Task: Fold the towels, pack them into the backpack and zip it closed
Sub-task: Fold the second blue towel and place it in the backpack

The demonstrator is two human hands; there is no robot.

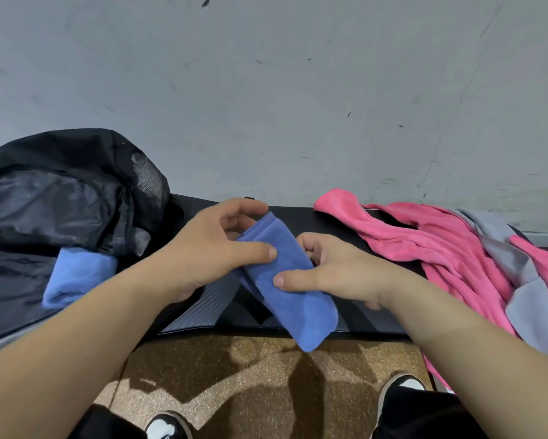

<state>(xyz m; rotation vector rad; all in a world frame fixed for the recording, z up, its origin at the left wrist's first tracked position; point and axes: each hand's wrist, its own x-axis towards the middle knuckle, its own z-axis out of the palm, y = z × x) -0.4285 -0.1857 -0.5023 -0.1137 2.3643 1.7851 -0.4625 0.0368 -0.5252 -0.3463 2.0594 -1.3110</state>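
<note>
Head view, and both hands are on the cloth. The left hand has its thumb laid flat across the upper face of the blue towel, fingers curled round the far end. The right hand pinches the right edge, thumb pressed on top and fingers tucked underneath, mostly out of sight. So the towel sits right between the two thumbs, folded down to a narrow, thick bundle. It runs on a slant from the left fingers at the far end to a free near end that juts out below the right thumb, over the front edge of the dark mat. My read: the folding of this one is as good as done, and we are at the turn from fold to pack. The next move calls for keeping the layers squeezed so the bundle does not spring open, then carrying it leftward, past the left wrist, to the backpack, whose mouth gapes open well to the left of the fingers. A light-blue towel lies at that opening, just beyond the left forearm. Out the other way, beyond the right knuckles, a pink towel and a grey towel sprawl unfolded in a heap. Plenty left to do, then, and the zip is not yet closed.
</note>
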